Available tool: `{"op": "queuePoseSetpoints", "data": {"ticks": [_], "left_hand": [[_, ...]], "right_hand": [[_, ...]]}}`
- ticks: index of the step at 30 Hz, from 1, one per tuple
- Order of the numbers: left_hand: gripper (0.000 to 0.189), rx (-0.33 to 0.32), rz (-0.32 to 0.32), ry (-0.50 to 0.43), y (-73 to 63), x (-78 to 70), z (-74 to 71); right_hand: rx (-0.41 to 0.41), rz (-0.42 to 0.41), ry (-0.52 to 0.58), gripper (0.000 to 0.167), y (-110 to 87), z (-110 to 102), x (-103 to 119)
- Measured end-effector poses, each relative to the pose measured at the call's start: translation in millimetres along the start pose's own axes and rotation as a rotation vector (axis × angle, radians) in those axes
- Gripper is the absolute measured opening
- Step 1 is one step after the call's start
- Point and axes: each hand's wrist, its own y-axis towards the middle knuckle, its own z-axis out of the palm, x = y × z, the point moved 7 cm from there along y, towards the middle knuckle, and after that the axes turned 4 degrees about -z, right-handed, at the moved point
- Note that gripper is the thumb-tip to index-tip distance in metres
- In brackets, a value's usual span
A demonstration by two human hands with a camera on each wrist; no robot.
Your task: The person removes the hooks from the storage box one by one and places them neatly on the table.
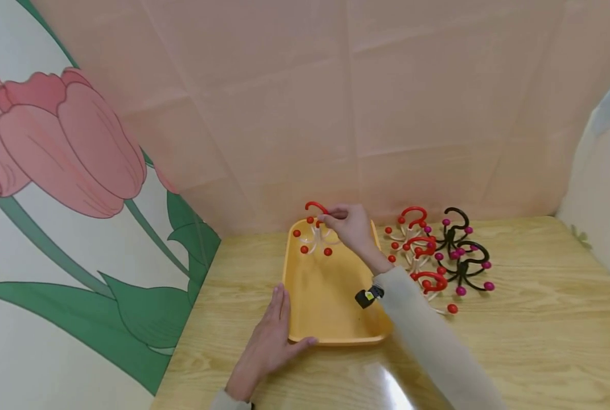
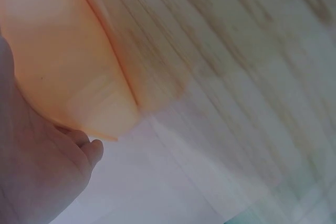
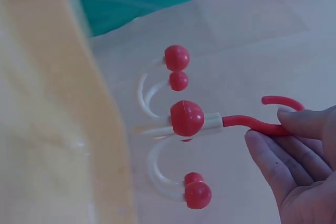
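Observation:
My right hand (image 1: 353,228) pinches the red hook of a white multi-arm hanger (image 1: 317,239) between thumb and fingers. In the right wrist view the hanger's white arms (image 3: 149,169) curve out and end in red balls. It is held over the far end of a shallow yellow-orange tray (image 1: 330,307). My left hand (image 1: 269,339) rests at the tray's near left corner, fingers straight along its side and thumb at the front rim. The left wrist view shows that thumb (image 2: 93,151) beside the tray edge (image 2: 113,40).
Right of the tray lie several hangers: white ones with red hooks (image 1: 423,247) and black ones (image 1: 464,267) with magenta balls, overlapping one another. A pinkish cloth wall (image 1: 284,114) rises behind the wooden table (image 1: 540,319). A tulip-printed panel (image 1: 79,245) stands at left.

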Motion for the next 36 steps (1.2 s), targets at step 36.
{"op": "queuePoseSetpoints", "data": {"ticks": [36], "left_hand": [[0.125,-0.017,0.090,-0.006,-6.5,0.5,-1.8]], "right_hand": [[-0.193,0.004,-0.207,0.029,-171.2,-205,79]]}}
